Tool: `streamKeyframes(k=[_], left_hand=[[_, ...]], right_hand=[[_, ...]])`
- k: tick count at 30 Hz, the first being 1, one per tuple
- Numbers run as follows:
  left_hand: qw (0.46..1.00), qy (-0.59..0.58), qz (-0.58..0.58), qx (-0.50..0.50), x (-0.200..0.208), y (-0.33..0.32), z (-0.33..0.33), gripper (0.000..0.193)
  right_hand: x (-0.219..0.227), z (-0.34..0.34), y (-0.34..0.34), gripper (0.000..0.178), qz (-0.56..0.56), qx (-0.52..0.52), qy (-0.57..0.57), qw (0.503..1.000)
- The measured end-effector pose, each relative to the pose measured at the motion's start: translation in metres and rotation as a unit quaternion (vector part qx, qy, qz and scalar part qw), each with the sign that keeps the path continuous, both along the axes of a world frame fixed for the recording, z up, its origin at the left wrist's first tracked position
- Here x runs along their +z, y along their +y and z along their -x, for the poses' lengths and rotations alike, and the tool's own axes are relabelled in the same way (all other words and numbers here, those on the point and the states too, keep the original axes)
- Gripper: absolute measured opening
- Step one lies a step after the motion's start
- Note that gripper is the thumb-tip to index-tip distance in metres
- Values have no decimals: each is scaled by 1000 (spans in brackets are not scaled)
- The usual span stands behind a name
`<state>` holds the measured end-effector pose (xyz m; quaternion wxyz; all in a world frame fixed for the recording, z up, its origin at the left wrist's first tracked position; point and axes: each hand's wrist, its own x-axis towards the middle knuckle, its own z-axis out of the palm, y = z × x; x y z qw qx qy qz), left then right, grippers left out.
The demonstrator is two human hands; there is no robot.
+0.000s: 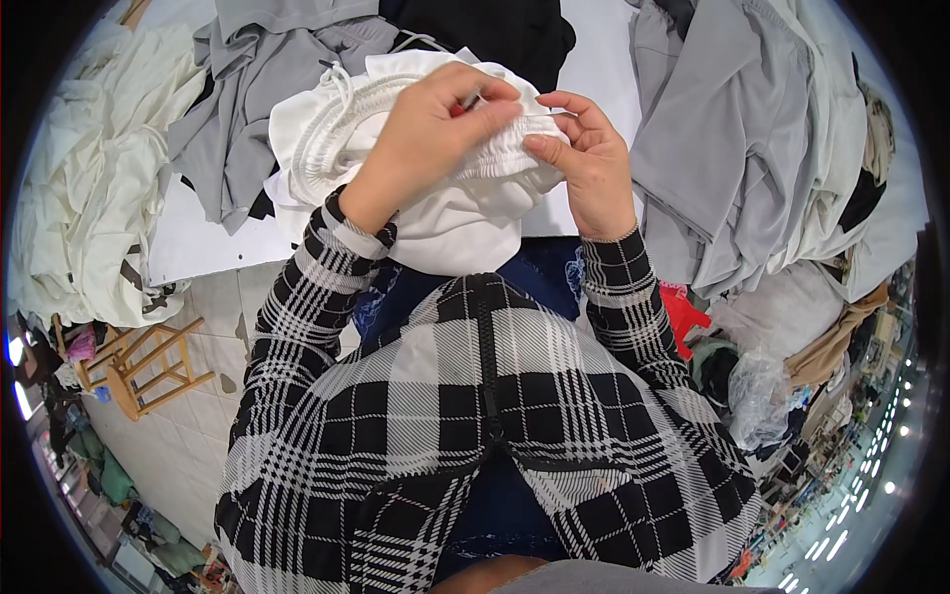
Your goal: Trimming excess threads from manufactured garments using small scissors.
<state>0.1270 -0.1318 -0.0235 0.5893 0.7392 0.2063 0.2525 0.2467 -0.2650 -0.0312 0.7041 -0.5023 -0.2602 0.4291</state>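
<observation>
A white garment (460,228) with a gathered elastic waistband (503,154) lies bunched over the near table edge. Its white drawstring (341,87) loops out at the left. My left hand (435,124) is closed over the waistband, around a small tool (459,108) with red and metal parts. Most of that tool is hidden by the fingers, so its kind is unclear. My right hand (592,158) pinches the waistband's right end between thumb and fingers. Between the two hands the fingertips nearly meet, and a thin thread-like line shows there.
Grey garments (242,109) and a white heap (99,168) lie at the left. A black garment (485,30) is at the back. More grey garments (722,148) hang over the table (203,233) at the right. A wooden stool (158,371) stands on the floor at left.
</observation>
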Motion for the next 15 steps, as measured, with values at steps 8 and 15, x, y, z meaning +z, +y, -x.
streamKeyframes(k=[8, 15], left_hand=[[965, 46, 254, -50, 4, -5, 2, 20], [961, 6, 272, -52, 2, -4, 8, 21]], right_hand=[[-4, 5, 3, 29, 7, -17, -11, 1000], [-7, 4, 4, 23, 71, -9, -132, 989]])
